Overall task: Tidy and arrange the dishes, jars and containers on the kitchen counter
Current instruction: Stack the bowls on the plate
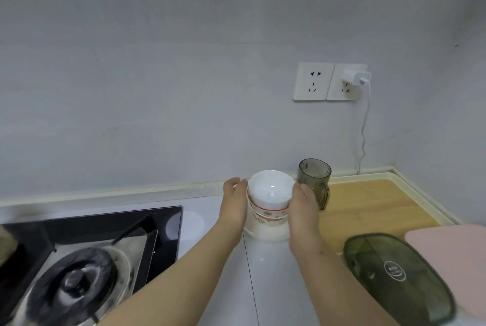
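A stack of white bowls (271,191) stands on a white plate (265,233) near the back of the counter; the lower bowls carry a red pattern. My left hand (234,202) presses against the stack's left side and my right hand (302,202) against its right side, so both hands hold it. A smoky grey transparent cup (314,175) with a handle stands just right of the bowls, behind my right hand, on a wooden board (368,204).
A gas stove (86,260) with a black burner fills the left. A dark green translucent lid (394,275) and a pink board (452,254) lie at the right front. Wall sockets (328,81) with a white charger and cable are above the counter.
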A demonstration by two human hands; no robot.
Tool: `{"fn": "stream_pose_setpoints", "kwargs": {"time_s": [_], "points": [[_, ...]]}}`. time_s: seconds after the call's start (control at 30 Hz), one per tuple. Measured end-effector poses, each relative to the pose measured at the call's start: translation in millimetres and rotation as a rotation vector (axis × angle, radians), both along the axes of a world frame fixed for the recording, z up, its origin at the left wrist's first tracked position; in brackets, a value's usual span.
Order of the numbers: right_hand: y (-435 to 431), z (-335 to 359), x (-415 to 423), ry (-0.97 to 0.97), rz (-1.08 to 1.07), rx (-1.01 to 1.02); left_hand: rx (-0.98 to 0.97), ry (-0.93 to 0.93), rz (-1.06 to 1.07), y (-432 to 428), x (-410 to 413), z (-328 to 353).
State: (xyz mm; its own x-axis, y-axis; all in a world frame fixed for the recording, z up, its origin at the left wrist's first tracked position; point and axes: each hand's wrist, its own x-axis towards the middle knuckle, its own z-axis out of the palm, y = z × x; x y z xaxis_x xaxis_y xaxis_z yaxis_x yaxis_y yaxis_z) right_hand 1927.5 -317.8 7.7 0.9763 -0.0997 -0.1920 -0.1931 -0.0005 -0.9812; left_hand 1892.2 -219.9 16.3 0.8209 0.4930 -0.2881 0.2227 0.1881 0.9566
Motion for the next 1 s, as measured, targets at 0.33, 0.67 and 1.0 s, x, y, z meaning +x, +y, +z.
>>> {"fn": "stream_pose_setpoints", "kwargs": {"time_s": [0.33,0.67,1.0], "points": [[24,22,-103,0.046,0.196,0.090,-0.002,-0.070,0.086,4,-107,23],[143,21,-233,0.141,0.663,0.022,-0.015,-0.069,0.526,101,-271,30],[248,18,-395,0.213,0.984,-0.017,-0.020,-0.041,0.834,182,-446,22]]}}
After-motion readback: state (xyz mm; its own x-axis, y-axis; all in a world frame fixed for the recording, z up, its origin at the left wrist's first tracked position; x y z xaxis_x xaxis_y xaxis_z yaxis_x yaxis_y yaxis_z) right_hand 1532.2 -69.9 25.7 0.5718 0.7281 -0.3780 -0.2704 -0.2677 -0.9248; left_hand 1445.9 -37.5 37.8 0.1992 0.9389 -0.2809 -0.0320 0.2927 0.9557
